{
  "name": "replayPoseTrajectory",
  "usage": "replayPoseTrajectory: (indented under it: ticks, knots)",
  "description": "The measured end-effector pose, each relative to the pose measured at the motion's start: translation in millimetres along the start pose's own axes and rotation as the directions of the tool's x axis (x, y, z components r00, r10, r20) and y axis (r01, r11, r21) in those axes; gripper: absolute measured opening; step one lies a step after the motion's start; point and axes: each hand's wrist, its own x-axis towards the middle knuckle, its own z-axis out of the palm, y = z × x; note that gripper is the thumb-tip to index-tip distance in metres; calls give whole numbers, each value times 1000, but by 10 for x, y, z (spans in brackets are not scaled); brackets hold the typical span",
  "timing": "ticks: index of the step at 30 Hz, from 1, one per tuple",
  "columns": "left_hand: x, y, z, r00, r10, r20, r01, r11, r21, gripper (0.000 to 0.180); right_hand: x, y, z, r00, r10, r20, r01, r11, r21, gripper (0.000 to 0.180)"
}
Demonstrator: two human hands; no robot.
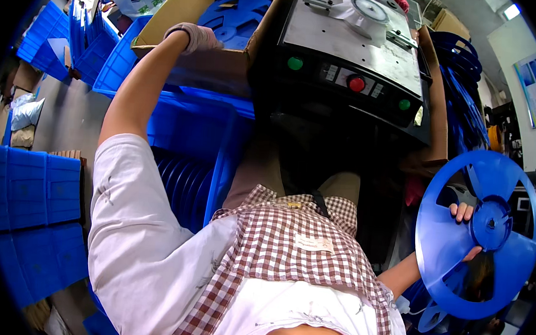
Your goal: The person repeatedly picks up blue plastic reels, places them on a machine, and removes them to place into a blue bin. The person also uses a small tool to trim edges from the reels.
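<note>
On the right side, my right hand point(461, 212) grips a large blue plastic reel flange point(437, 258) close to its hub. The fingertips show through one opening and another bare digit shows lower down; the palm is behind the disc. The flange is held up facing me. My left hand point(197, 38), in a pale glove, reaches over the near wall of a cardboard box point(206, 71). Beside its fingers, inside the box, lies another blue reel flange point(230, 27). The left fingertips are not clear enough to show whether they hold it.
Ahead stands a machine with a metal top point(325, 33), a white round fixture point(366, 17), and red and green buttons. A blue crate point(222, 158) by my left leg holds several dark discs. Blue crates point(39, 196) are stacked at left. Blue discs point(459, 99) fill a box behind the machine's right side.
</note>
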Motion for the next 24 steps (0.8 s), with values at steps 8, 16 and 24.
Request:
replayPoseTrajectory:
  ticks: [8,16,24]
  knots:
    - [-164,-82,-453,958,-280,60,286,949,-133,47,-467,-389,-128,990,-67,-122,63,997,-34,61]
    - [-440,-215,-279,910,-336,243,343,939,15,67,-491,-425,51,988,-55,-143,41,995,-93,59]
    - [-467,-262,-203,932,-326,159,329,944,8,74,-504,-423,149,997,1,-81,-9,995,-96,56]
